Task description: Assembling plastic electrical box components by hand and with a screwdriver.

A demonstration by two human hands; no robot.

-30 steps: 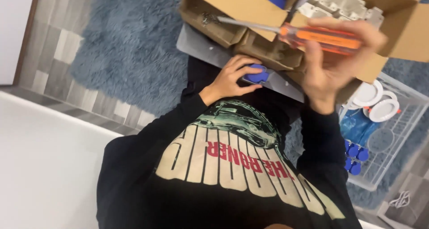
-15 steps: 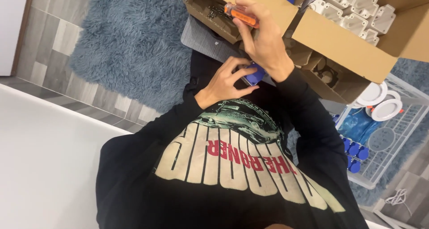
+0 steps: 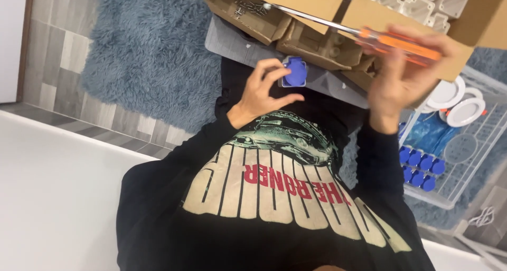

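My left hand (image 3: 260, 94) pinches a small blue socket part (image 3: 293, 72) between thumb and fingers, just above my lap. My right hand (image 3: 402, 70) is raised to the right and grips an orange-handled screwdriver (image 3: 401, 43). Its long metal shaft (image 3: 311, 18) points left, with the tip over the left compartment of an open cardboard box (image 3: 317, 44). Both sleeves are black, and my black printed shirt fills the lower middle of the view.
The cardboard box holds loose screws (image 3: 248, 7) at left and white plastic housings (image 3: 422, 1) at the top. A white wire basket (image 3: 454, 160) at right holds blue caps (image 3: 420, 168) and round white lamps (image 3: 459, 104). A blue shaggy rug (image 3: 148, 54) and grey floor tiles (image 3: 58, 54) lie to the left.
My right hand has pulled the screwdriver back out of the box and swung it to the right. My left hand has lifted the blue part and turned its face up.
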